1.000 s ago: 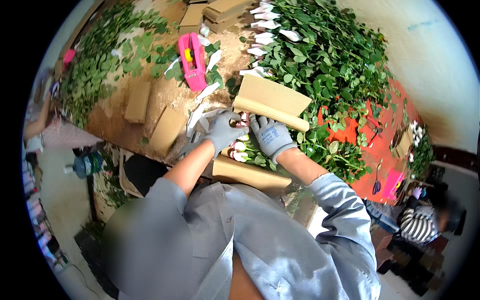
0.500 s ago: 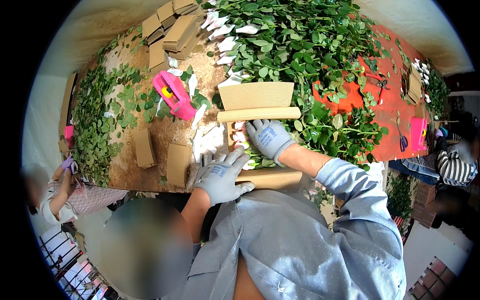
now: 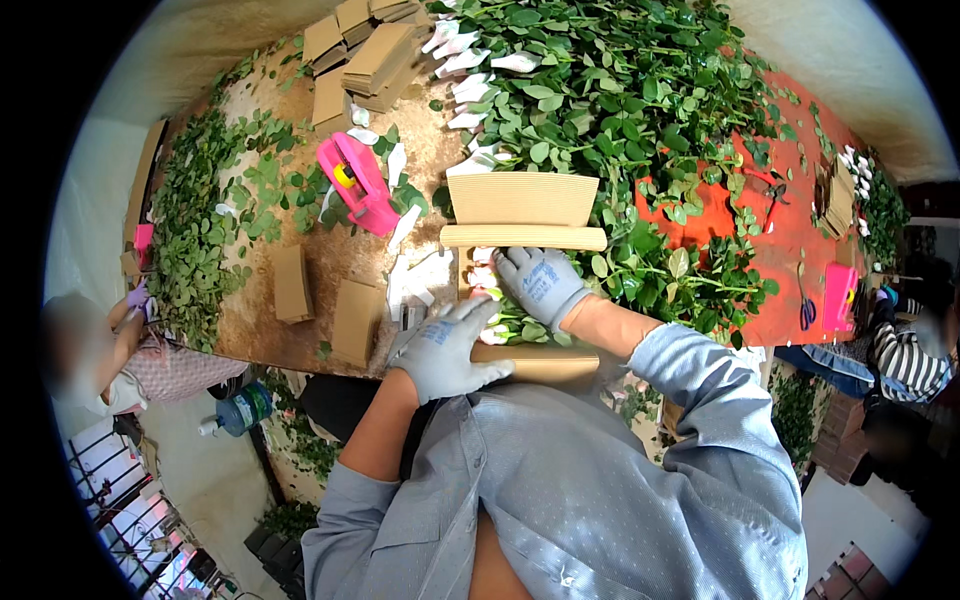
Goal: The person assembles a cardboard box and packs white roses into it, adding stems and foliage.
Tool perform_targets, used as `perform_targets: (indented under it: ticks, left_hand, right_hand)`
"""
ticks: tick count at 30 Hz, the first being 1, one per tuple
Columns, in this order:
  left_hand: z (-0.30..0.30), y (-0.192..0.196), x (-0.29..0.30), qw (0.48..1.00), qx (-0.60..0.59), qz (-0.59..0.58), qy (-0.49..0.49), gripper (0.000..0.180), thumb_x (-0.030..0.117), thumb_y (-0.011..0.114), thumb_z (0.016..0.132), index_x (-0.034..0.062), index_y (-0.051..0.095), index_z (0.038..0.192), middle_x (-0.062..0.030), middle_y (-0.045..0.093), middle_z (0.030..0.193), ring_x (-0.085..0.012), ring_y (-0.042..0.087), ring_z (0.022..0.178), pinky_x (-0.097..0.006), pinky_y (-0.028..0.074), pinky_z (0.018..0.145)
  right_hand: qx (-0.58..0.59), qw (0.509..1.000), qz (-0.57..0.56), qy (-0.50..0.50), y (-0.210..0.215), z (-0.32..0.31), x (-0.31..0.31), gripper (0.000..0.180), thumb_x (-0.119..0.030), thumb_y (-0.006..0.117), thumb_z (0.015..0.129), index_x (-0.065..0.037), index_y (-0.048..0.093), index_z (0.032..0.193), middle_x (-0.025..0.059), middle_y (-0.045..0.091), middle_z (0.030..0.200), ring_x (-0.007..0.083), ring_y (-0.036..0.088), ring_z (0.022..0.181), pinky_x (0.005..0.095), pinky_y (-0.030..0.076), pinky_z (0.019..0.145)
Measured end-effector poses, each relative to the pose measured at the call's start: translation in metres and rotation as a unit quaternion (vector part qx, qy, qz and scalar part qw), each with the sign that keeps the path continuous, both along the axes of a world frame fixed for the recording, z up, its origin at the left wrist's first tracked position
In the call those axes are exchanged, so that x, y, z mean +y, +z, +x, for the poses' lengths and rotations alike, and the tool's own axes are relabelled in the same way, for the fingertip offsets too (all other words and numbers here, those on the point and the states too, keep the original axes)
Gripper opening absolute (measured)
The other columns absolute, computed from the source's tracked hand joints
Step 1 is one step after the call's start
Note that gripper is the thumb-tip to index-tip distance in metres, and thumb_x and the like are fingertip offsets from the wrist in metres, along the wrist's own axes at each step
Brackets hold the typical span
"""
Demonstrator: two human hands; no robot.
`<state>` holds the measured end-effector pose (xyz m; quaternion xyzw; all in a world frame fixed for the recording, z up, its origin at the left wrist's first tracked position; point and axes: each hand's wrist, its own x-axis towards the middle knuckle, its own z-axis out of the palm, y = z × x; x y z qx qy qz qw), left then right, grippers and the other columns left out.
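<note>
A sheet of corrugated cardboard (image 3: 523, 200) lies before me, with a rolled cardboard fold (image 3: 523, 237) across it and its near end (image 3: 545, 365) against my shirt. Pale pink and cream rose heads (image 3: 482, 280) rest in a row on it, between my gloved hands. My right hand (image 3: 542, 286) lies over the roses and their leaves, fingers stretched toward the roll. On the near side, my left hand (image 3: 447, 355) has its fingers spread, their tips at the lowest rose heads and the thumb along the near cardboard. Neither hand is closed around anything.
A pink tape dispenser (image 3: 355, 183) stands left of the roll. Cardboard pieces (image 3: 358, 320) lie nearby, with stacks (image 3: 378, 58) behind. Leafy rose stems (image 3: 610, 90) pile at the back. Scissors (image 3: 806, 300) and another pink dispenser (image 3: 838, 296) are far right. A person (image 3: 110, 350) works at left.
The view has shifted slightly. My hands keep almost the same place on the roses and cardboard. A blurred shape at the lower left is gone, and a blue water bottle shows there.
</note>
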<state>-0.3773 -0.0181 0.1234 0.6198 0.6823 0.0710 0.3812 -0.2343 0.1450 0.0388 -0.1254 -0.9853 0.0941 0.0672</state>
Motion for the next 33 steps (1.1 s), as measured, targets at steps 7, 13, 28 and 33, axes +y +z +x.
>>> perform_targets:
  ticks: [7, 13, 28, 33]
  left_hand:
    - [0.002, 0.001, 0.018, 0.999, -0.004, -0.043, 0.018, 0.094, 0.053, 0.076, 0.081, 0.0014, 0.042, 0.151, -0.0234, 0.030, 0.162, -0.0414, 0.033, 0.147, -0.047, 0.030, 0.119]
    - [0.005, -0.013, 0.008, 0.999, -0.005, -0.041, -0.028, 0.112, 0.059, 0.083, 0.067, 0.0009, 0.038, 0.152, -0.0227, 0.023, 0.164, -0.0487, 0.042, 0.137, -0.050, 0.037, 0.114]
    - [0.008, -0.013, 0.013, 0.994, -0.005, -0.108, -0.026, 0.113, 0.058, 0.082, 0.068, 0.0055, 0.033, 0.155, -0.0183, 0.022, 0.166, -0.0504, 0.039, 0.140, -0.053, 0.036, 0.115]
    - [0.000, -0.004, 0.009, 0.998, -0.012, -0.062, -0.008, 0.105, 0.055, 0.081, 0.072, 0.0097, 0.036, 0.155, -0.0196, 0.027, 0.164, -0.0403, 0.036, 0.145, -0.052, 0.028, 0.120]
  right_hand:
    - [0.010, 1.000, 0.012, 0.000, -0.007, 0.002, 0.002, 0.034, -0.019, 0.058, 0.089, -0.007, 0.064, 0.120, 0.0083, 0.063, 0.104, 0.0249, 0.066, 0.091, 0.0396, 0.054, 0.066]
    - [0.015, 1.000, 0.010, 0.000, -0.015, 0.001, 0.000, 0.036, -0.020, 0.058, 0.089, -0.006, 0.062, 0.122, 0.0083, 0.063, 0.102, 0.0245, 0.067, 0.088, 0.0389, 0.055, 0.065]
    - [0.029, 0.999, 0.008, 0.013, -0.016, 0.001, 0.000, 0.040, -0.018, 0.057, 0.088, -0.003, 0.060, 0.125, 0.0121, 0.062, 0.107, 0.0266, 0.066, 0.092, 0.0389, 0.055, 0.068]
    - [-0.023, 1.000, 0.020, 0.005, -0.006, -0.007, -0.001, 0.042, -0.019, 0.057, 0.090, -0.005, 0.059, 0.130, 0.0138, 0.062, 0.111, 0.0278, 0.065, 0.094, 0.0398, 0.055, 0.071]
